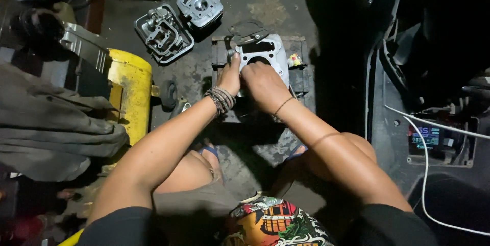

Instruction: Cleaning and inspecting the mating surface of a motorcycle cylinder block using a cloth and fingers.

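Both hands were right on the engine cylinder block (265, 54), sitting on a dark crate (298, 80) just past the knees: left hand (230, 77) curled round its left edge, right hand (263, 85) closed over the near side. Looked heavy, rigid cast metal, probably oily, so I'd grab the flanks, not the fins. Further out left lay a cylinder head (200, 6) and valve cover (163, 34).

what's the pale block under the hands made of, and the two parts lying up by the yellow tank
Pale block: looks like cast metal, probably aluminium; matte silver-white with a machined round bore. The finned part and the open housing: likely the same cast alloy, dull grey, with moulded ribs and cavities.
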